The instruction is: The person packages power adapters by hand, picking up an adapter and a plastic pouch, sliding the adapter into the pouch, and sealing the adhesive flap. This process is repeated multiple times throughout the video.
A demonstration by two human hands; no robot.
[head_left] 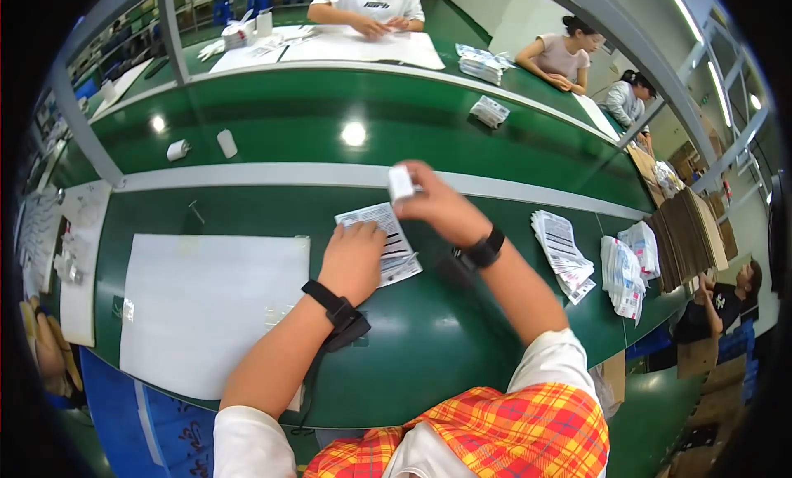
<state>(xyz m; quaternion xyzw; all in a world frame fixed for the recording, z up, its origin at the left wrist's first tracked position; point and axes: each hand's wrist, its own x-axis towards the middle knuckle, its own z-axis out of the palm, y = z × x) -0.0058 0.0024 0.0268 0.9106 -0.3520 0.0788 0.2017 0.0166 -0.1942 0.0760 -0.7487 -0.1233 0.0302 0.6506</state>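
White box [401,183] is clamped in the right hand [441,207], near the far edge of the counter [429,354]. Left hand [356,255], fingers close together, should press the printed sheets [396,242] flat.

This looks like a factory packing hall: a green table [462,346] faces a long green strip [289,123] under a grey metal frame [169,37], and several workers sit along it, one in a white shirt [367,0]. Stacked cardboard [681,239], piled printed leaflets [561,247], plastic packets [623,276], tube lights [685,12] and a painted green floor [466,14] all point to production work.
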